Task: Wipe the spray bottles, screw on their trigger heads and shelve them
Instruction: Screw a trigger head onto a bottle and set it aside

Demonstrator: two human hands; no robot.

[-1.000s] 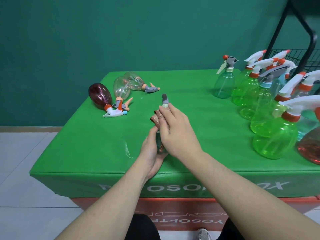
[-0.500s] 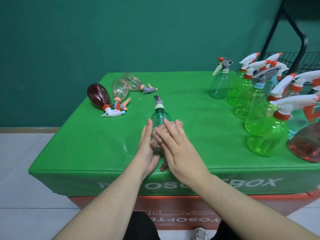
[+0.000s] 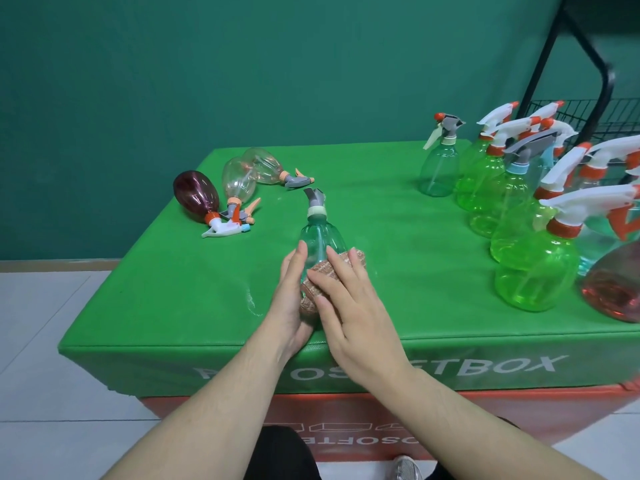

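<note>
The teal bottle (image 3: 320, 237) is held just above the near edge of the green table (image 3: 398, 244), tilted away from the person, with its grey trigger head (image 3: 314, 199) already fitted and pointing to the far side. It is cradled from the left by the left hand (image 3: 291, 299), whose fingers are laid up along its side and curled round the lower body. A pinkish cloth (image 3: 318, 282) is pressed against the right flank of the bottle by the right hand (image 3: 349, 306), its fingers spread nearly straight over the fabric.

Compared with 1 second ago, the cloth has been drawn down from the neck to the lower half, so the shoulder and neck are now uncovered. The wipe is judged to be nearly finished on this bottle, with the base probably left to do.

Beyond the grip and to its left, 3 bottles are lying on their sides: a dark red bottle (image 3: 197, 197) and 2 clear bottles (image 3: 242, 178). They are judged to be awaiting their turn. To the right of the grip, well apart, a cluster of upright bottles (image 3: 533, 271) is standing, mostly green, all with heads attached. Behind them part of a black wire shelf (image 3: 588, 116) is seen, where shelving is presumably to be done.
</note>
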